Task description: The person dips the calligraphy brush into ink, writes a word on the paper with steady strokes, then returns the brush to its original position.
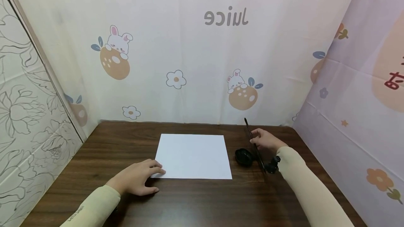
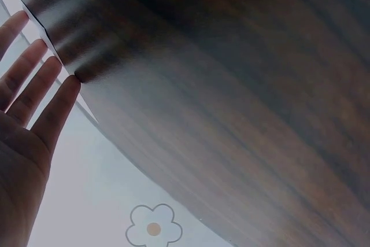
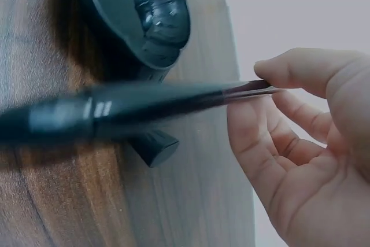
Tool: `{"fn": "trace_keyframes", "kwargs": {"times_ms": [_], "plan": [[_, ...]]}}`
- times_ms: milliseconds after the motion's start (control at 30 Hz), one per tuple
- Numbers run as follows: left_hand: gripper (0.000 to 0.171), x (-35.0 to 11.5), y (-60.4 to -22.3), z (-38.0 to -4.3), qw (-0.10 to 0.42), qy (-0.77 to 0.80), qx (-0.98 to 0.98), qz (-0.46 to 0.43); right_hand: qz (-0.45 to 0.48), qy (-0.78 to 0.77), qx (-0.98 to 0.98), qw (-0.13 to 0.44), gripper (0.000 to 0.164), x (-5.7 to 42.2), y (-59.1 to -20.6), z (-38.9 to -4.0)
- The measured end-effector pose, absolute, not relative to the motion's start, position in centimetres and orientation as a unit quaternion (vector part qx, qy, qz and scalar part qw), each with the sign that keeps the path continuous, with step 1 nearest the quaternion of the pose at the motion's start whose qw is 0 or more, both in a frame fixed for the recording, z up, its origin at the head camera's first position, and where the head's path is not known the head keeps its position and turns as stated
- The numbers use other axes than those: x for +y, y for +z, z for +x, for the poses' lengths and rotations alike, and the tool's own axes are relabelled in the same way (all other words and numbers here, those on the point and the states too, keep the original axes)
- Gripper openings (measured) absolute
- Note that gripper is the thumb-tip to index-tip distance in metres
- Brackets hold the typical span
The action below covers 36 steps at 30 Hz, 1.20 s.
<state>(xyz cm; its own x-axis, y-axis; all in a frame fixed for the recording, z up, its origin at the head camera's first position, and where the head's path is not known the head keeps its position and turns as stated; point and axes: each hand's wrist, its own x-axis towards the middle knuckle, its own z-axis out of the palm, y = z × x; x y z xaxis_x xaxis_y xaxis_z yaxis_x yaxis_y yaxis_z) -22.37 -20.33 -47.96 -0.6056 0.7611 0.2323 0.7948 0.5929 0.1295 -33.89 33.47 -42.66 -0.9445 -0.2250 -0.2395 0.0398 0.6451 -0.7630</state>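
While the left hand [image 1: 136, 178] rests spread-fingered at the white paper [image 1: 195, 157], the right hand [image 1: 265, 140] pinches a slim black stick [image 3: 144, 107] just right of the black dish [image 1: 244, 157]. Its long axis runs roughly front-to-back, paper off to its left.

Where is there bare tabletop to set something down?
Bare tabletop: in front of the paper, between the sleeves; left of the paper, beyond the left hand. Crowded: right of the paper, where the right hand holds a brush-like tool beside the black dish.
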Motion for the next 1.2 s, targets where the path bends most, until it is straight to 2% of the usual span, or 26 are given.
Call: {"fn": "trace_keyframes", "kwargs": {"times_ms": [367, 700, 967, 1200], "plan": [[0.047, -20.3, -48.0, -22.5, 0.082, -0.111, -0.884, -0.446, -0.060, -0.471, 0.874, 0.109, 0.061, 33.5, -41.1, -33.2], [0.048, -20.3, -48.0, -22.4, 0.074, -0.111, -0.890, -0.437, -0.064, -0.503, 0.861, 0.036, 0.053, 33.3, -40.1, -33.1], [0.047, -20.3, -48.0, -22.4, 0.093, -0.112, -0.881, -0.450, -0.059, -0.518, 0.853, -0.026, 0.048, 33.0, -39.9, -32.8], [0.046, -20.3, -47.8, -22.4, 0.089, -0.111, -0.883, -0.448, -0.061, -0.528, 0.845, -0.066, 0.049, 32.8, -40.2, -32.7]]}}
